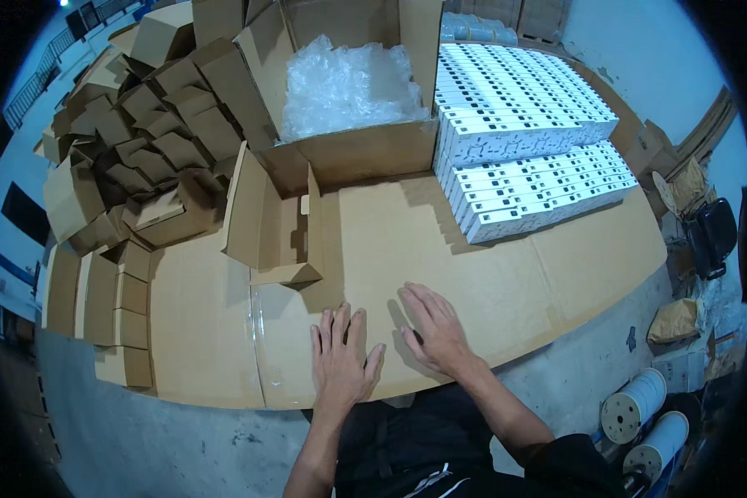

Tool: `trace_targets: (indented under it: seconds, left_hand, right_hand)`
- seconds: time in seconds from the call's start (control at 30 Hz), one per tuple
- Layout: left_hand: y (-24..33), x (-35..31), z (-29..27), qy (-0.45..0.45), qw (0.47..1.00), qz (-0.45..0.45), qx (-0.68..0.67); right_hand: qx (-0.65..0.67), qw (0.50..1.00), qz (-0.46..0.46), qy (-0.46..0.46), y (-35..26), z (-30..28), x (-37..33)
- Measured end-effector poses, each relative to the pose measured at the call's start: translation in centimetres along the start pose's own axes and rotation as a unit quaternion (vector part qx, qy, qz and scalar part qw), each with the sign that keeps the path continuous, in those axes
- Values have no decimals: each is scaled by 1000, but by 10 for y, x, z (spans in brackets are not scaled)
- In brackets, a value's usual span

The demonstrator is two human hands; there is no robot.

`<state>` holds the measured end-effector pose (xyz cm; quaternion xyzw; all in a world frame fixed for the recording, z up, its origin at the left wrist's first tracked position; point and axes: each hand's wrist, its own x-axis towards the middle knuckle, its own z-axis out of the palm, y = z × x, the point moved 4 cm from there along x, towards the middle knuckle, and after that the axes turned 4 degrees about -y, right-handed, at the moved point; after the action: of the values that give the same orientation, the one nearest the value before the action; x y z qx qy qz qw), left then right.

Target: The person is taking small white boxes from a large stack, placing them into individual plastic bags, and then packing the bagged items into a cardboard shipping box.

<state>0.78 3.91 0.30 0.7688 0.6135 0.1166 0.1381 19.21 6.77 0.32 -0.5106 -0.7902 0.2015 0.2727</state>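
Observation:
My left hand (343, 358) hovers or rests palm down over the near edge of the cardboard-covered table (390, 249), fingers stretched and holding nothing. To its right, my right hand (434, 330) is also palm down with straight fingers, its thumb apart, nothing in it. Just beyond my left hand stands an open brown cardboard box (245, 212), its tall flap raised on the left. Shadow hides part of its inside. Whether my palms touch the table I cannot tell.
Behind stands a large carton (349, 153) holding clear bubble wrap (349, 87). Stacked white boxes (523, 124) fill the far right. Many open brown boxes (158, 124) pile up at left, with closed-looking ones (131, 328) along the left edge. Cable spools (635, 407) stand on the floor at right.

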Motion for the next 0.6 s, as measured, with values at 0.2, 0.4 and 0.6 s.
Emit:
trace_targets:
  seconds: [0.2, 0.4, 0.6]
  left_hand:
    - [0, -3, -6, 16, 1000, 19, -15]
    - [2, 0, -8, 12, 1000, -12, -11]
    - [7, 5, 0, 17, 1000, 8, -5]
  right_hand:
    - [-63, 998, -15, -9, -7, -3, 1]
    - [-60, 995, -1, 73, 14, -58, 13]
    - [-128, 976, 0, 177, 56, -136, 12]
